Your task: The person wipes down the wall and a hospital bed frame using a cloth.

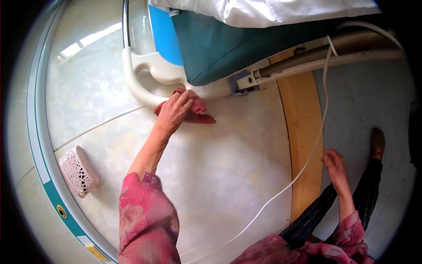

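My left hand [175,111] reaches forward with its fingers bent over a folded red cloth [200,118]. It presses the cloth against the lower edge of a cream plastic bed end board [156,70], beside the board's curved handle opening. Part of the cloth hangs out past my fingers, and part is hidden under my palm. Low on the right, my right hand [336,168] hangs over the floor, its fingers curled in together. I see nothing in it, and it touches nothing.
The bed has a dark green mattress [220,48] and a white sheet [272,11]. A white cable [303,169] loops from the bed frame [303,66] downward past my right hand. A pink lattice basket [79,172] is at left, near a wall rail [46,169]. My shoe [377,143] is at right.
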Available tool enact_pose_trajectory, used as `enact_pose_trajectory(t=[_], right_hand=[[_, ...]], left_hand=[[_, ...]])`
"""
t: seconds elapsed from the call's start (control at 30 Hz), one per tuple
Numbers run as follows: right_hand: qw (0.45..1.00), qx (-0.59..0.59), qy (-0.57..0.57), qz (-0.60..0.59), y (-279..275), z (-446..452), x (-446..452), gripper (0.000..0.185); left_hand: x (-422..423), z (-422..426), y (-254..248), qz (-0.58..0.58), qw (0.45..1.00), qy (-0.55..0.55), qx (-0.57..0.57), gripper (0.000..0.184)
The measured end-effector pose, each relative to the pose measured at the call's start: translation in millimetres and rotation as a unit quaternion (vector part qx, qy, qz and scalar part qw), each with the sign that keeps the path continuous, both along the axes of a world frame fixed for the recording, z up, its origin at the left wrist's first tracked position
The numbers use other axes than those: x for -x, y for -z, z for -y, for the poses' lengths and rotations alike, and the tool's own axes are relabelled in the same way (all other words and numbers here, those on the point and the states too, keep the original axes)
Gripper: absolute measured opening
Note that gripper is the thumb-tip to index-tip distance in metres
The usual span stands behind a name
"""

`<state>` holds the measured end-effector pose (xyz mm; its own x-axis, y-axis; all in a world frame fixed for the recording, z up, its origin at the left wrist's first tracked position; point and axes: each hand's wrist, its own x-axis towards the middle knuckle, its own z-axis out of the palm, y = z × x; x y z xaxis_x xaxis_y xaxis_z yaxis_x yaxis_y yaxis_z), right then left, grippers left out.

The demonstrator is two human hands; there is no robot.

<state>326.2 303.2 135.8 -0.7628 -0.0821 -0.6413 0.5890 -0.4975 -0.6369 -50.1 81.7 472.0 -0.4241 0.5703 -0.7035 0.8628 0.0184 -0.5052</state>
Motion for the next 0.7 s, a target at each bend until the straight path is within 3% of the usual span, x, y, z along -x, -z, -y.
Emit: enact_pose_trajectory(t=[0.03,0.07,0.1,0.17,0.2,0.23,0.3,0.33,0.43,0.47,0.57,0.7], right_hand=[[1.000,-0.002,-0.007,-0.002,1,-1,-1,0.025],[1.000,-0.004,-0.014,-0.005,2,-1,-1,0.025],[1.000,-0.004,-0.016,-0.003,0,0,2,0.025],[1.000,0.014,0.011,0.020,-7,5,6,0.025],[1.000,0.013,0.005,0.021,-8,8,5,0.025],[1.000,0.019,0.001,0.022,-6,9,7,0.025],[0.999,0.022,-0.007,0.025,-4,9,11,0.024],[0.999,0.022,-0.016,0.028,-5,10,12,0.025],[0.998,0.039,-0.026,0.047,-2,15,10,0.025],[0.996,0.060,-0.028,0.055,-2,18,8,0.025],[0.995,0.064,-0.022,0.073,-2,22,8,0.026],[0.994,0.065,-0.042,0.078,-4,21,7,0.026]], left_hand=[[-1,-2,-6,0.029,0.999,0.008,0.020,0.033],[-1,-7,-13,0.029,0.997,0.059,-0.039,0.029],[2,-7,-18,-0.033,0.997,0.059,-0.034,0.021],[13,-9,-18,-0.192,0.978,-0.073,-0.043,0.016],[18,-15,-11,-0.230,0.970,-0.080,-0.028,0.020],[19,-23,0,-0.231,0.969,-0.085,-0.030,0.020],[21,-31,23,-0.225,0.951,-0.197,0.075,0.018],[29,-15,37,-0.235,0.954,-0.187,0.007,0.024],[34,-9,54,-0.226,0.960,-0.160,-0.036,0.033],[34,-4,52,-0.212,0.972,-0.096,-0.014,0.029],[36,0,56,-0.255,0.959,-0.121,-0.032,0.028],[22,9,49,-0.217,0.973,-0.044,-0.070,0.018]])
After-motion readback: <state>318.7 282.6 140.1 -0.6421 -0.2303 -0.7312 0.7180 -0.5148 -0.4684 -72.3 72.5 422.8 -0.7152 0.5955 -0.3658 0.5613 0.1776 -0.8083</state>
